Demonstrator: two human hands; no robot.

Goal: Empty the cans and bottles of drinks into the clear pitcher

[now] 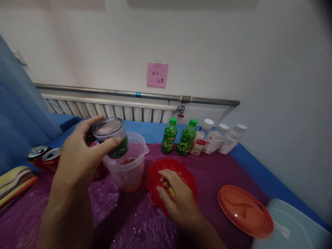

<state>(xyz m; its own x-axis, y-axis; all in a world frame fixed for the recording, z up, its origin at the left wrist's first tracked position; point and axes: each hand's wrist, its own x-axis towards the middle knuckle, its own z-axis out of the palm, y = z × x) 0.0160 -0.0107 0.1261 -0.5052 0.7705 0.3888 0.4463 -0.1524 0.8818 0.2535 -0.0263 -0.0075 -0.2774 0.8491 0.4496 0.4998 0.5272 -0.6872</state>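
Purple-covered table (pixel 135 224) below white wall, radiator | left hand (pixel 77 157) clamped around tilted can (pixel 111 136), held above clear jug (pixel 128 162) | right hand (pixel 176 195) fingers curled together on small yellow item in red bowl (pixel 155 176), 3 o'clock of jug | green bottles (pixel 177 136) at 1 o'clock | orange plate (pixel 245 211) at 4 o'clock

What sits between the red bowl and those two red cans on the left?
In the head view, a clear measuring jug stands between the red bowl and the red cans.
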